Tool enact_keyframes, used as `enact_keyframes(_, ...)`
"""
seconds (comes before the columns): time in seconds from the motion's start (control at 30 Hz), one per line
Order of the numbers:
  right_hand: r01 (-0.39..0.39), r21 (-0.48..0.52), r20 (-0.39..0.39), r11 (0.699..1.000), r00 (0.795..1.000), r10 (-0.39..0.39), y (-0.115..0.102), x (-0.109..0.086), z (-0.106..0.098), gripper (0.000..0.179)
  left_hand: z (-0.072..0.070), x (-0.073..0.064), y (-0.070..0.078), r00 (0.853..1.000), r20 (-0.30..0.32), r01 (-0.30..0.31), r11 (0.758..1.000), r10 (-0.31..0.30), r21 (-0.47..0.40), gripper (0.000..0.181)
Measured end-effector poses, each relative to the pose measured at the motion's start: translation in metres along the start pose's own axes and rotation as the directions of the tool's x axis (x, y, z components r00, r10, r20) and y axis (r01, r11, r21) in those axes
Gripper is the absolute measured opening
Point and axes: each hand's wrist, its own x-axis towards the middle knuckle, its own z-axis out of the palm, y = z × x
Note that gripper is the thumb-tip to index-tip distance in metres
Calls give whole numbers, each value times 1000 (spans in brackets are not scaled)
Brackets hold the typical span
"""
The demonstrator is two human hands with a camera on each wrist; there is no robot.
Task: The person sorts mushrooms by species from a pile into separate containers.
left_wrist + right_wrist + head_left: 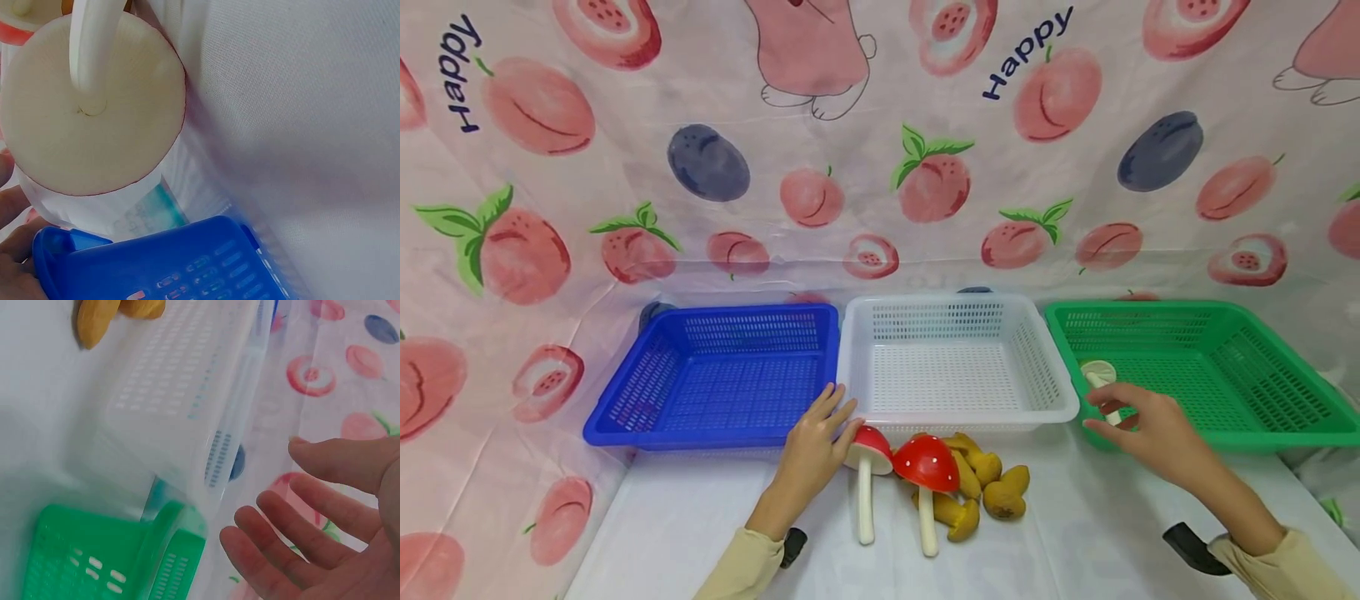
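Observation:
My left hand (817,442) reaches over the front corner where the blue basket (707,439) meets the white basket (958,421); its thumb is right at a red-capped toy mushroom (865,500). In the left wrist view the pale underside of that mushroom cap (137,125) shows large, with fingers (12,206) at the left edge. A second red mushroom (927,467) with white dots lies beside it. My right hand (1157,433) hovers at the front of the green basket (1210,437), thumb and fingers apart. Just beyond its fingertips, a white mushroom (1099,372) lies inside that basket.
Several brown mushroom-like pieces (1003,500) are heaped beside the red mushrooms on the white tabletop (1045,558). The three baskets stand side by side along the back, against a fruit-printed cloth (820,275).

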Motion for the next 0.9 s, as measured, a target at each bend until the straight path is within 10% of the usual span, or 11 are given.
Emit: enact_keyframes(0.9,44,158,166,987,984,-70,-25,-11,39,29,1,0,-1,1000,-13,-19,1000,19,-3,32)
